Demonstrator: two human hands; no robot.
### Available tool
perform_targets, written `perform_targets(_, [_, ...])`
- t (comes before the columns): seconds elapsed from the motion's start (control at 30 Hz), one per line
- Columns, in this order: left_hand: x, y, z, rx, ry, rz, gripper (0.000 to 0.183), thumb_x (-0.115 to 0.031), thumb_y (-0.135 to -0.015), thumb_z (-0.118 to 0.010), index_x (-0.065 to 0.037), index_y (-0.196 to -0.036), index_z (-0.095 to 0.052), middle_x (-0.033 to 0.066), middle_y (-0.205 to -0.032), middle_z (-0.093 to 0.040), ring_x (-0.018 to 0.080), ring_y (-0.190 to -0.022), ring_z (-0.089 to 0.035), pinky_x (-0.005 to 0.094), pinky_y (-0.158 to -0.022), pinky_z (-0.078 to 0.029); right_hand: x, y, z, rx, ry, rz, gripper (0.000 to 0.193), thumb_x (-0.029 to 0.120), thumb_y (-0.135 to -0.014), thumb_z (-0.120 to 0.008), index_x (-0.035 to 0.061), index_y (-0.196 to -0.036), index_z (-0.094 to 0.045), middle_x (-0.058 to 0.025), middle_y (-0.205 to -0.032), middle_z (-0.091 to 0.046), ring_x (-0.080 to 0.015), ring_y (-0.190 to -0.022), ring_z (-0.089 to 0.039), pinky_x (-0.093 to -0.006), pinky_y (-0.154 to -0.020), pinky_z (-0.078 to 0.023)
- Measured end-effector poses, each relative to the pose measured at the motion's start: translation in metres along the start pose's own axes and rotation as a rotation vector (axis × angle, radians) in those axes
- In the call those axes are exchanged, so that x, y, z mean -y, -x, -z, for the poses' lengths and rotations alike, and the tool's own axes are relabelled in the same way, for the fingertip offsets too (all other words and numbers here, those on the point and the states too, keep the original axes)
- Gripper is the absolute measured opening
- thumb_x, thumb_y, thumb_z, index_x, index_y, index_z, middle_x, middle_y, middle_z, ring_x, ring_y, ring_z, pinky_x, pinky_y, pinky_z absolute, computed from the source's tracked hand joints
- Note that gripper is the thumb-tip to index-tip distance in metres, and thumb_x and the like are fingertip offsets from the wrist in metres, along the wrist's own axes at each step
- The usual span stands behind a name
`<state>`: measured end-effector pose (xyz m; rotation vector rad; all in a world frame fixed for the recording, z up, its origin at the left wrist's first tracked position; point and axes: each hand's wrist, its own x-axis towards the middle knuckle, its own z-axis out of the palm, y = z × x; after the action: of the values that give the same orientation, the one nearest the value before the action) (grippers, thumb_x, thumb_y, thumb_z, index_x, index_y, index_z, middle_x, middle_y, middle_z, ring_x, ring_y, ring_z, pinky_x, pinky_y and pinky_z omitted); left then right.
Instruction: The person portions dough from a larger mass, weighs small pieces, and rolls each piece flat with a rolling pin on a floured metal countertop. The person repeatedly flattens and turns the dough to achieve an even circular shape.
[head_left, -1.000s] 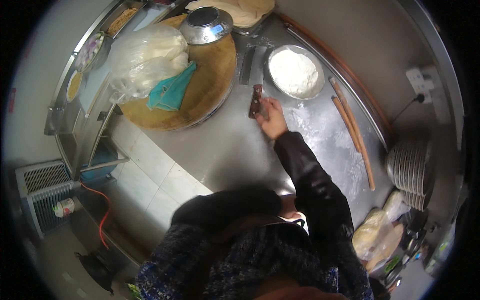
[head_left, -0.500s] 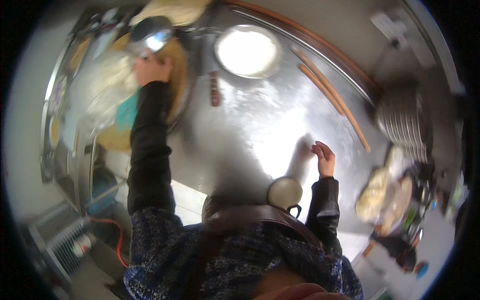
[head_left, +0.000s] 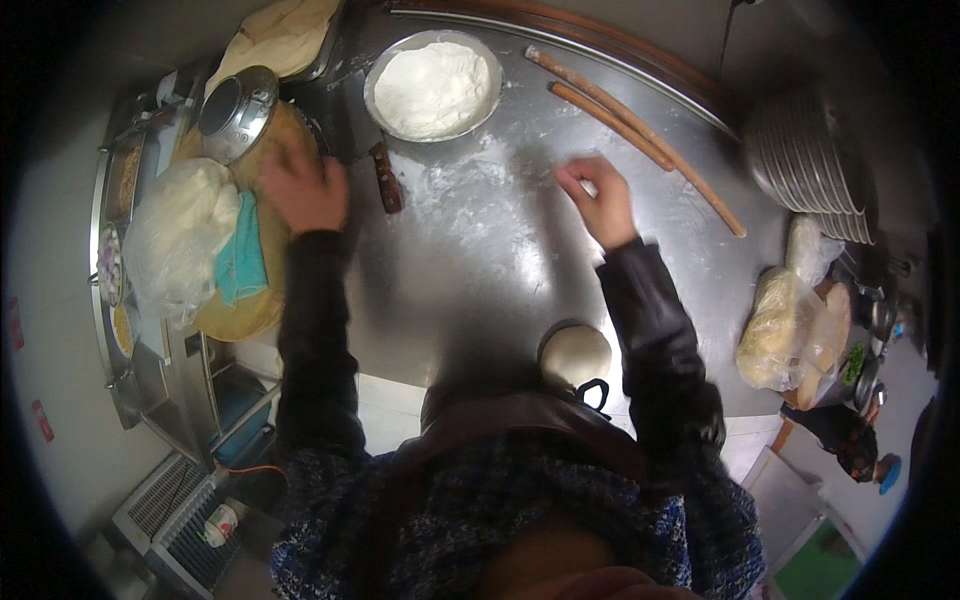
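Note:
My left hand (head_left: pixel 305 188), blurred by motion, hovers with fingers apart and nothing seen in it. It is over the right edge of a round wooden board (head_left: pixel 262 318), near a round silver metal device with a dark disc (head_left: pixel 238 115). Also on the board are plastic-wrapped dough (head_left: pixel 185 225) and a turquoise cloth (head_left: pixel 242 255). Just right of that hand lies a tool with a brown handle (head_left: pixel 386 180). Above the floured steel table (head_left: pixel 470 270) is my right hand (head_left: pixel 603 203), thumb and forefinger pinched together; anything between the fingertips is too small to make out.
A metal bowl of flour (head_left: pixel 435 85) stands at the back, with two rolling pins (head_left: pixel 640 135) to its right. Stacked metal plates (head_left: pixel 810 165) and bagged dough (head_left: pixel 775 330) line the right side. A round lidded pot-like item (head_left: pixel 575 357) sits at the near edge. Another person (head_left: pixel 845 440) is far right.
My left hand has come off the silver metal device and moved right and nearer to me. My right hand has moved farther out over the table. The view has shifted.

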<state>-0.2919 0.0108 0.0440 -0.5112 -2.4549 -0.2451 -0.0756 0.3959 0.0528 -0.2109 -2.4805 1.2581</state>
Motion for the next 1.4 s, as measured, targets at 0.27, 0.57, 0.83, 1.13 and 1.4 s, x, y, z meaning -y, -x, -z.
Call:
perform_targets(0.27, [-0.119, 0.163, 0.061, 0.511, 0.576, 0.069, 0.078, -0.021, -0.092, -0.063, 0.002, -0.159, -0.031, 0.0349, -0.162, -0.025, 0.0539, -0.150, -0.026, 0.0578, -0.124, -0.023, 0.037, -0.193, -0.176, 0.665, 0.793, -0.025, 0.035, 0.012, -0.082, -0.073, 0.0092, -0.116, -0.076, -0.0171, -0.111, -0.074, -0.0370, -0.111, -0.069, -0.0439, -0.096, -0.056])
perform_targets(0.57, [-0.157, 0.222, 0.071, 0.664, 0.690, 0.006, 0.070, -0.023, -0.099, -0.056, 0.002, -0.160, -0.030, 0.0289, -0.167, -0.022, 0.0482, -0.155, -0.022, 0.0619, -0.124, -0.018, -0.001, -0.189, -0.133, 0.222, 0.369, -0.047, 0.037, 0.027, -0.093, -0.069, 0.0020, -0.120, -0.072, -0.0207, -0.100, -0.073, -0.0356, -0.094, -0.069, -0.0440, -0.087, -0.054])
perform_targets(0.83, [-0.171, 0.231, 0.056, 0.691, 0.743, -0.126, 0.069, -0.031, -0.102, -0.054, 0.006, -0.157, -0.033, 0.0248, -0.169, -0.023, 0.0418, -0.158, -0.016, 0.0565, -0.127, -0.009, -0.025, 0.053, 0.034, 0.779, 0.587, -0.342, 0.028, 0.015, -0.096, -0.058, 0.0040, -0.118, -0.070, -0.0144, -0.089, -0.070, -0.0241, -0.080, -0.068, -0.0408, -0.074, -0.055])
perform_targets(1.13, [-0.175, 0.238, 0.047, 0.730, 0.582, -0.195, 0.069, -0.033, -0.105, -0.050, -0.001, -0.162, -0.027, 0.0174, -0.173, -0.015, 0.0323, -0.161, -0.008, 0.0495, -0.130, -0.002, 0.041, 0.286, -0.036, 0.307, 0.904, -0.161, 0.050, 0.033, -0.104, -0.052, -0.0002, -0.141, -0.054, -0.0266, -0.147, -0.054, -0.0430, -0.136, -0.053, -0.0498, -0.112, -0.044])
perform_targets(1.4, [-0.206, 0.235, 0.081, 0.892, 0.734, -0.307, 0.069, -0.028, -0.104, -0.055, 0.000, -0.161, -0.028, 0.0206, -0.167, -0.028, 0.0358, -0.152, -0.030, 0.0486, -0.125, -0.024, 0.035, 0.328, -0.020, -0.194, 0.513, -0.397, 0.062, 0.023, -0.096, -0.065, 0.0033, -0.152, -0.046, -0.0299, -0.146, -0.052, -0.0462, -0.135, -0.051, -0.0515, -0.112, -0.043])
